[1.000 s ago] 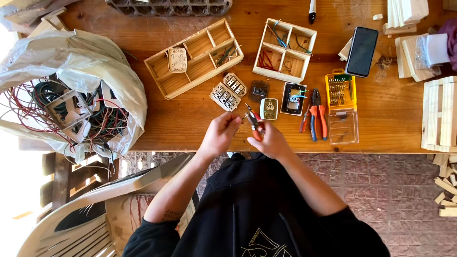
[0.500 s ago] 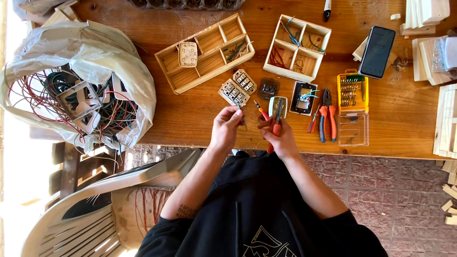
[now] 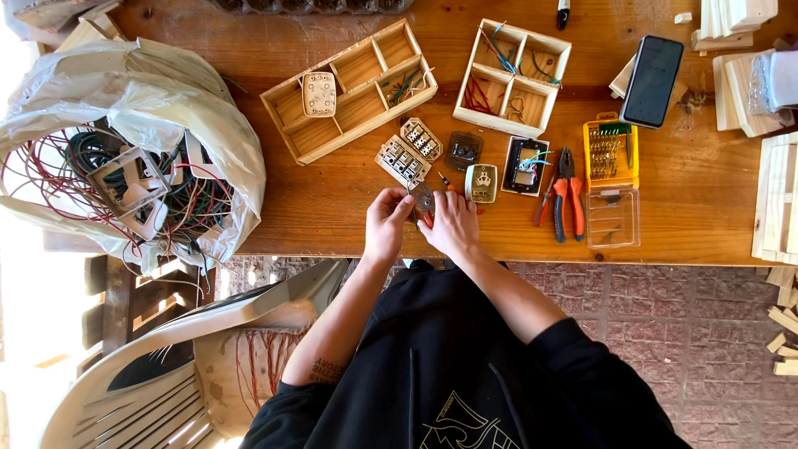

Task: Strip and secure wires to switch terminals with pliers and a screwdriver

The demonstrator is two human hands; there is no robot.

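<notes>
Between your hands, your left hand (image 3: 387,223) pinches a small grey metal switch part (image 3: 424,198) steady while your right hand (image 3: 453,223) grips a red-handled screwdriver (image 3: 427,218) against it.

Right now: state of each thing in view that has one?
left hand: closed on small grey part
right hand: closed on red-handled screwdriver, held against that part
orange pliers: lying flat, jaws shut
yellow bit case: open, clear lid folded out
phone: screen dark
plastic bag: open, wires spilling out
long wooden tray: uncovered, white switch part in one compartment
square wooden tray: uncovered, wire scraps in compartments
</notes>
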